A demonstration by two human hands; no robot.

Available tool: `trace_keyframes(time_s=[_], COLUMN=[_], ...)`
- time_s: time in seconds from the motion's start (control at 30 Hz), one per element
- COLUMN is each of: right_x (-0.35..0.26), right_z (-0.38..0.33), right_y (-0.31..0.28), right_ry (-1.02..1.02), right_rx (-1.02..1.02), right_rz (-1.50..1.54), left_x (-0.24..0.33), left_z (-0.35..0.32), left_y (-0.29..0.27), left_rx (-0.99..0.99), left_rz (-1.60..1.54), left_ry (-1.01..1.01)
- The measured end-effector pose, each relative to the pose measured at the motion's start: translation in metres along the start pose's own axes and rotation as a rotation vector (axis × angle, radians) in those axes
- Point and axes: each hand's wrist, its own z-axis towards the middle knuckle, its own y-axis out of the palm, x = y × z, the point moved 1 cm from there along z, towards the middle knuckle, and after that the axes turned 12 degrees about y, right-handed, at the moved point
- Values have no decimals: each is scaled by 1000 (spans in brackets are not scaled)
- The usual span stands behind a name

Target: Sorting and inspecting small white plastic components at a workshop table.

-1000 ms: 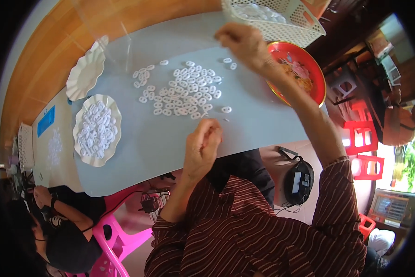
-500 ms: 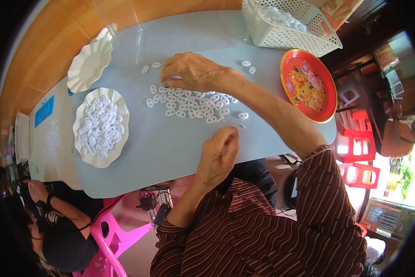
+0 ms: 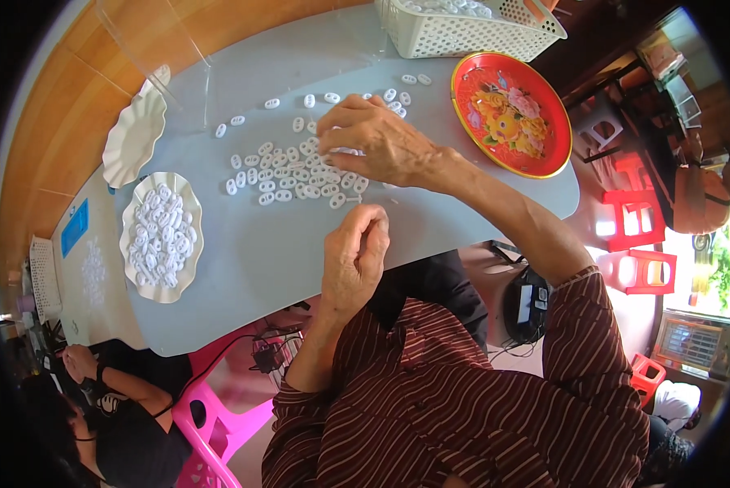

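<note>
Many small white oval plastic pieces (image 3: 281,172), each with two darker openings, lie spread over the grey-blue table (image 3: 243,252). My right hand (image 3: 381,142) reaches across from the right and hovers over or touches the far right part of this spread. Its fingers are apart, and they hide some pieces below. Near the table's front edge, my left hand (image 3: 355,256) is curled closed with the thumb against the fingers. Whatever it holds, if anything, is hidden. A small thin white bit (image 3: 354,199) lies just beyond it.
On the left, a wavy-rimmed white dish (image 3: 197,252) holds a heap of the same pieces; another wavy dish (image 3: 133,134) stands behind. A red floral tray (image 3: 557,163) and a white perforated basket (image 3: 430,37) are far right. A person's hand (image 3: 78,362) shows lower left, beside a pink chair (image 3: 206,439).
My right hand has moved off the left part of the pieces, its fingers now spread. More pieces lie singly along the far side. The view has shifted somewhat; my left hand stays curled.
</note>
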Motion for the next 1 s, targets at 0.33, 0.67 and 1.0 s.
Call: trace_keyframes(time_s=[0.33,0.67,1.0], right_x=[-6,-17,-26], right_z=[30,66,68], right_y=[15,32,25], right_ry=[-42,21,25], right_rx=[-36,-147,-292], right_rz=[62,2,-107], left_x=[0,4,1], left_z=[-1,0,-2], left_y=[0,1,-1], left_rx=[19,11,-14], left_rz=[-6,-49,-51], left_ry=[-37,-103,-135])
